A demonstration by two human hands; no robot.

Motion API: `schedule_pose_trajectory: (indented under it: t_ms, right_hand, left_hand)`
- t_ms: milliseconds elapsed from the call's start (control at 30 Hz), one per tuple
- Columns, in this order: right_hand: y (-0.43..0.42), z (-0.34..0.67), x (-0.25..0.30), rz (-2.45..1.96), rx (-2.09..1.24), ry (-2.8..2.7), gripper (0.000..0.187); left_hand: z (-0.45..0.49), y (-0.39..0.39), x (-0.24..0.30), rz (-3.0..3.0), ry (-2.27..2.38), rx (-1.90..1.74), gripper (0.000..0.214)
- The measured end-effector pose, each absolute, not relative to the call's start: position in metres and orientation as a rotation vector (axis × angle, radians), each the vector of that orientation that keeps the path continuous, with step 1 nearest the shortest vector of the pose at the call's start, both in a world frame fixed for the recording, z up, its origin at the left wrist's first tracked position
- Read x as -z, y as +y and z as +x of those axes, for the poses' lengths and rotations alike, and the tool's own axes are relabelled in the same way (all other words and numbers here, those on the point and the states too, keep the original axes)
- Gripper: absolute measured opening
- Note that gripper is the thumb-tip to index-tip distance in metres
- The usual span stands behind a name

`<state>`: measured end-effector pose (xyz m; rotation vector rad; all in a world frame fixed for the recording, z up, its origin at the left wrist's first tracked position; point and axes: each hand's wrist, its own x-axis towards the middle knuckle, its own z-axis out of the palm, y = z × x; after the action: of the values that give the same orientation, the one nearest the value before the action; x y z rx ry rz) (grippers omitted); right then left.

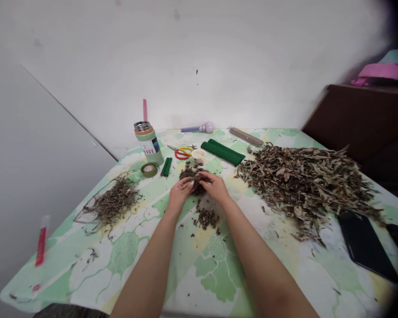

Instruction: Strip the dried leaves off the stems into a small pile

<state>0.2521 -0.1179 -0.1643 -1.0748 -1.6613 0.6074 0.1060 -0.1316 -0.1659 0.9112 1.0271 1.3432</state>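
Both my hands meet at the middle of the green-patterned table. My left hand and my right hand are closed around a small clump of dark crumbled dried leaves, fingers pinched together on it. More crumbled bits lie just behind the clump and in a small heap between my forearms. A big pile of whole dried leaves spreads out to the right of my right hand.
A heap of dry stems lies at the left. At the back stand a green flask, a tape roll, green sticks, scissors, a small white cup, a green folded cloth and a brown roll. A black phone lies at the right.
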Motion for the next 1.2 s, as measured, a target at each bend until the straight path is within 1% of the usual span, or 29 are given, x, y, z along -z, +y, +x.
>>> schedule_pose_trajectory:
  t_ms: [100, 233, 400, 533, 700, 800, 933, 1067, 1200]
  right_hand:
    - [-0.121, 0.247, 0.163, -1.025, -0.628, -1.7, 0.023]
    - [-0.119, 0.253, 0.161, -1.09, -0.576, -1.602, 0.016]
    - [-0.115, 0.258, 0.161, -1.102, -0.608, -1.581, 0.025]
    - [-0.119, 0.251, 0.16, -1.029, -0.622, -1.704, 0.021]
    - [-0.119, 0.253, 0.162, -1.087, -0.56, -1.691, 0.028]
    - [-0.116, 0.257, 0.164, -1.121, -0.53, -1.639, 0.029]
    - [-0.115, 0.253, 0.165, -1.064, -0.553, -1.698, 0.027]
    - [-0.117, 0.248, 0.166, -0.991, -0.551, -1.874, 0.03]
    - [-0.115, 0.252, 0.165, -1.107, -0.523, -1.826, 0.028]
  left_hand:
    - [0.107, -0.133, 0.167, 0.902, 1.043, -1.327, 0.05]
    - [0.103, -0.13, 0.169, 0.876, 1.11, -1.368, 0.045]
    - [0.105, -0.13, 0.167, 0.901, 1.068, -1.34, 0.038]
    - [0.111, -0.132, 0.166, 0.932, 1.033, -1.341, 0.031]
    - [0.109, -0.131, 0.167, 0.927, 1.051, -1.352, 0.035]
    - [0.106, -0.131, 0.165, 0.936, 1.077, -1.384, 0.04]
    - [0.104, -0.13, 0.167, 0.985, 1.145, -1.375, 0.041]
    - [0.102, -0.128, 0.173, 1.073, 1.215, -1.345, 0.038]
    - [0.097, -0.125, 0.175, 1.208, 1.323, -1.356, 0.03]
